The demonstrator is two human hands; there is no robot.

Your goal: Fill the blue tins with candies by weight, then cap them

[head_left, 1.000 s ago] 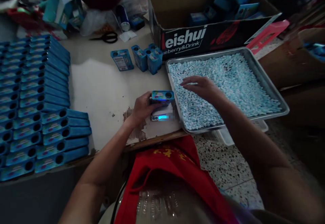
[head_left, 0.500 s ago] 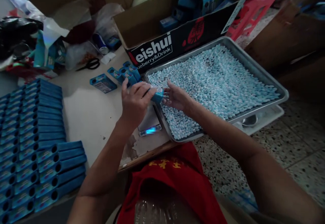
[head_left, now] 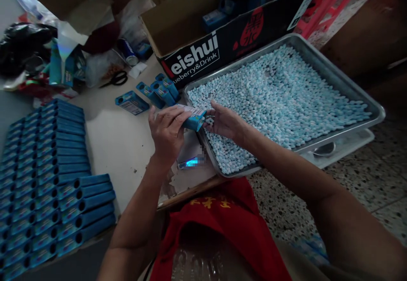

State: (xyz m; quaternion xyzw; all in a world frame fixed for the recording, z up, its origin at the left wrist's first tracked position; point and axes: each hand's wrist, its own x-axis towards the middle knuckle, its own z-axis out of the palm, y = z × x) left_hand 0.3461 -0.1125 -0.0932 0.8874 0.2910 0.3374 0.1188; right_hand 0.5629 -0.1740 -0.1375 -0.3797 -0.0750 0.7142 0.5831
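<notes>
The left hand (head_left: 167, 130) is pinching a tilted blue box (head_left: 194, 122) between its fingers while the right hand (head_left: 225, 122), fingers spread, is hovering at its three o'clock over the tray (head_left: 337, 77).

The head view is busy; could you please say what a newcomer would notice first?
The metal tray at right, spread with pale blue pieces, would likely draw the eye first. Next come stacked blue boxes at lower left. In the middle, the left hand holds one blue box near the right hand.

White "eishui", "ueberry&Drink" on black carton (head_left: 230, 45).
</notes>
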